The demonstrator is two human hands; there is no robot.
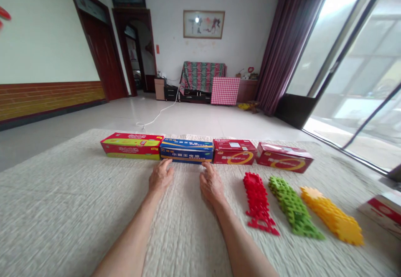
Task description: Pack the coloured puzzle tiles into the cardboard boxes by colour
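Observation:
Four-sided cardboard boxes stand end to end in a row across the mat. The blue box [186, 151] lies in front of both hands. My left hand [161, 176] reaches to its lower left front corner, fingers apart. Near the lower right of its front face is my right hand [211, 182], fingers also apart. Whether the fingertips touch the box I cannot tell. To the left sits a red and yellow-green box [133, 146]. On the right are a dark red box [234, 151] and another dark red box [284, 157], slightly angled.
Stacks of red plastic interlocking pieces [257, 202], green pieces [293, 206] and yellow pieces [333, 216] lie right of my arms on the beige mat [62, 193]. A white and red box [384, 212] is at the far right. A white cable [156, 116] crosses the tiles beyond.

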